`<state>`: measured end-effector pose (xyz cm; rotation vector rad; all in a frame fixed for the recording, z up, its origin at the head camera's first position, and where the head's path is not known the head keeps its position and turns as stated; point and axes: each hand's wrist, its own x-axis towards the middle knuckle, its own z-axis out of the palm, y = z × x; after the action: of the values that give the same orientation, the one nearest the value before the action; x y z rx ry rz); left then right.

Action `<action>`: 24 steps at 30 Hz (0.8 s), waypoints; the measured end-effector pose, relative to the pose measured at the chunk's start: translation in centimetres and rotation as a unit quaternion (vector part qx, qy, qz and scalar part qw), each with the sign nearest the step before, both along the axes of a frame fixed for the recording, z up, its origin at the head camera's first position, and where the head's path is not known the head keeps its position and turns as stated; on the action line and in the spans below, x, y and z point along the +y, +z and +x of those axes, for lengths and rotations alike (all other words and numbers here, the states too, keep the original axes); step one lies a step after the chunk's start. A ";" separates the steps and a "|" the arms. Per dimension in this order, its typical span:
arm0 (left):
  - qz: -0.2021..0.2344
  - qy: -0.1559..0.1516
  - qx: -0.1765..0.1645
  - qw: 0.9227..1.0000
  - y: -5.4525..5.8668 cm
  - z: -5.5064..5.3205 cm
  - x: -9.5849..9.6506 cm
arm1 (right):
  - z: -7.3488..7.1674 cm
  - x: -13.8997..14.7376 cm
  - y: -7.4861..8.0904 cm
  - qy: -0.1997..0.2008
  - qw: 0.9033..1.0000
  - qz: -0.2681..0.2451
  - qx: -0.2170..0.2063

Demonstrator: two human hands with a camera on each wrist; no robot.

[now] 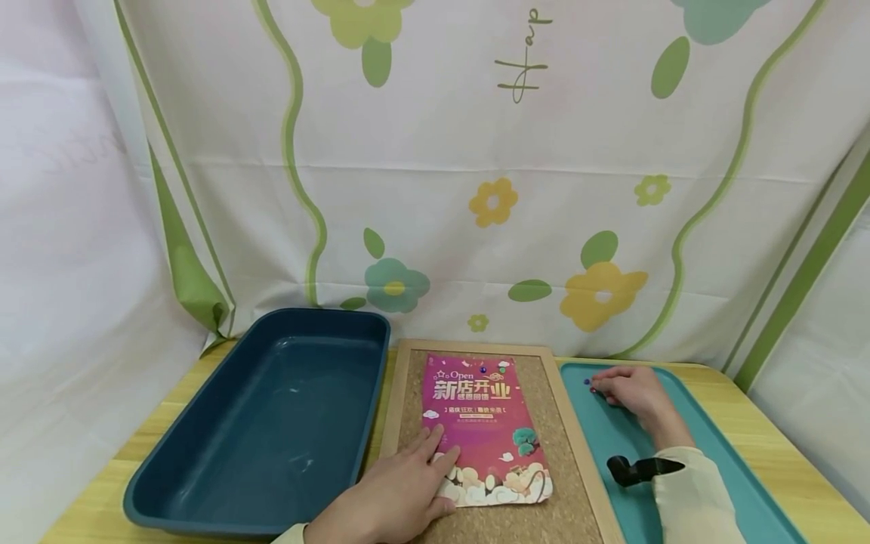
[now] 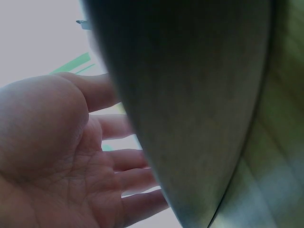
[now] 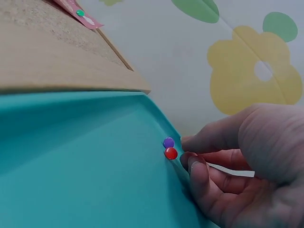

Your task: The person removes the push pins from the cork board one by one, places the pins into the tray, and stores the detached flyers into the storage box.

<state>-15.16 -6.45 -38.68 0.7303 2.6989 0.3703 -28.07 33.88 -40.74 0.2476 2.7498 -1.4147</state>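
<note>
A purple-red poster (image 1: 479, 446) lies on the framed cork board (image 1: 574, 499). My left hand (image 1: 401, 483) rests on its lower left with fingers spread. In the left wrist view, the board's dark underside hides the fingertips of my left hand (image 2: 71, 156). My right hand (image 1: 635, 397) is over the far end of the teal tray (image 1: 628, 502). A red pushpin (image 3: 171, 153) and a purple pushpin (image 3: 168, 142) sit close together, right by the bent thumb and fingers of my right hand (image 3: 237, 166). A green pushpin (image 3: 80, 13) is at the poster's upper corner.
A deep dark-blue bin (image 1: 272, 446) stands left of the board. Behind everything hangs a flowered cloth (image 1: 421, 219). A black strap-like piece (image 1: 639, 470) sticks out from my right sleeve over the tray. Wooden tabletop (image 1: 754, 408) shows at the right.
</note>
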 end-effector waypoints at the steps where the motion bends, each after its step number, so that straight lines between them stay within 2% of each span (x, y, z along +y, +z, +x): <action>1: 0.000 0.000 0.000 1.000 0.0 0.0 0.0 | 0.0 -0.1 0.1 0.000 1.000 -0.001 0.000; 12: 0.001 0.005 -0.006 1.000 -0.1 0.0 -0.1 | -0.1 -0.6 0.7 0.008 1.000 -0.006 0.008; 18: 0.001 -0.002 0.002 1.000 -0.1 0.0 -0.1 | -0.1 -0.9 1.0 0.006 1.000 0.006 0.018; 24: 0.003 -0.004 0.003 1.000 -0.3 0.0 -0.1 | -0.1 -1.6 1.4 0.022 0.999 0.020 0.025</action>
<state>-15.14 -6.58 -38.94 0.7461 2.7012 0.3757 -28.17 32.32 -39.30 0.1529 2.8066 -1.3764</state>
